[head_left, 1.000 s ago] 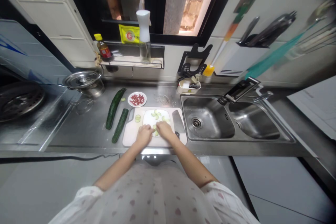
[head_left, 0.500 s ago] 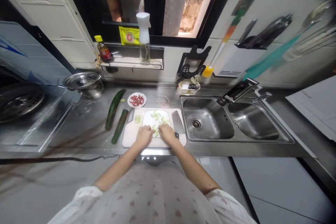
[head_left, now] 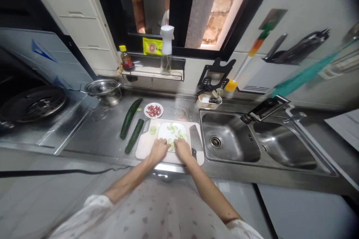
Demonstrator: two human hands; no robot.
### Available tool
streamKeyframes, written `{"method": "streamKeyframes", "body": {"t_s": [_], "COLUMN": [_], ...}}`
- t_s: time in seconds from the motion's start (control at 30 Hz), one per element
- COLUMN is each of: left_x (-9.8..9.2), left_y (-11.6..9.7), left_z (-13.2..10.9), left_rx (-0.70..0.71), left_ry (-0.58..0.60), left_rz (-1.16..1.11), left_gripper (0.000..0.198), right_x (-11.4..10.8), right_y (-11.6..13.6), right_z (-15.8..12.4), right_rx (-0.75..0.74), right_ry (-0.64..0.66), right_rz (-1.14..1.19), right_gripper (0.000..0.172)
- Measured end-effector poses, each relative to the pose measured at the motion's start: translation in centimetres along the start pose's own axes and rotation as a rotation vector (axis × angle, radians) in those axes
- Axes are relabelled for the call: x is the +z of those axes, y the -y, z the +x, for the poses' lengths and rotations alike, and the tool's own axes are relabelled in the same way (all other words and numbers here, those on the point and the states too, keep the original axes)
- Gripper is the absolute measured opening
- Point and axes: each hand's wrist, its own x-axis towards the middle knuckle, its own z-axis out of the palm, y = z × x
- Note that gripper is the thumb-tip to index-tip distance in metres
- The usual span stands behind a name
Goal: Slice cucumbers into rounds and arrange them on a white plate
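Note:
Both my hands rest on the near rim of a white plate (head_left: 176, 131) that lies on a white cutting board (head_left: 142, 148). Pale green cucumber slices (head_left: 174, 128) are spread over the plate. My left hand (head_left: 158, 150) and my right hand (head_left: 182, 148) have their fingers curled, with the fingertips meeting on a few slices (head_left: 170, 145) at the plate's front edge. Two more slices (head_left: 153, 130) lie on the board's left part. A cleaver (head_left: 195, 136) lies along the board's right edge, beside my right hand.
Two whole cucumbers (head_left: 130, 113) (head_left: 134, 136) lie left of the board. Behind it stands a small dish of red bits (head_left: 153, 110). A lidded steel pot (head_left: 104, 90) stands far left, and a double sink (head_left: 230, 142) with a faucet (head_left: 265, 108) lies to the right. A wall shelf holds bottles (head_left: 166, 48).
The camera has shifted, so the whole counter sits further right and lower in the picture. Both hands stay at the plate's near edge, drawn slightly closer together over the slices.

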Motion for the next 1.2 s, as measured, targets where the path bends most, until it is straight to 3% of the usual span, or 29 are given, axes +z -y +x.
{"method": "streamKeyframes", "body": {"t_s": [0.9, 1.0, 1.1, 1.2], "left_x": [-0.7, -0.5, -0.1, 0.2], "left_y": [0.3, 1.8, 4.5, 7.0], "left_z": [0.5, 0.6, 0.6, 0.7], "left_rx": [-0.06, -0.185, -0.45, -0.616], "left_ry": [-0.001, -0.122, -0.249, -0.26], "left_rz": [-0.094, -0.221, -0.307, -0.331], "left_gripper": [0.031, 0.037, 0.036, 0.036], "right_x": [-0.6, -0.5, -0.2, 0.1], "right_y": [0.9, 0.5, 0.1, -0.2], "right_z": [-0.4, -1.0, -1.9, -2.7], "right_rx": [0.02, 0.038, 0.066, 0.093], "right_ry": [-0.043, -0.136, -0.212, -0.253], "right_rz": [0.039, 0.133, 0.217, 0.283], "right_gripper": [0.027, 0.036, 0.041, 0.039]}}
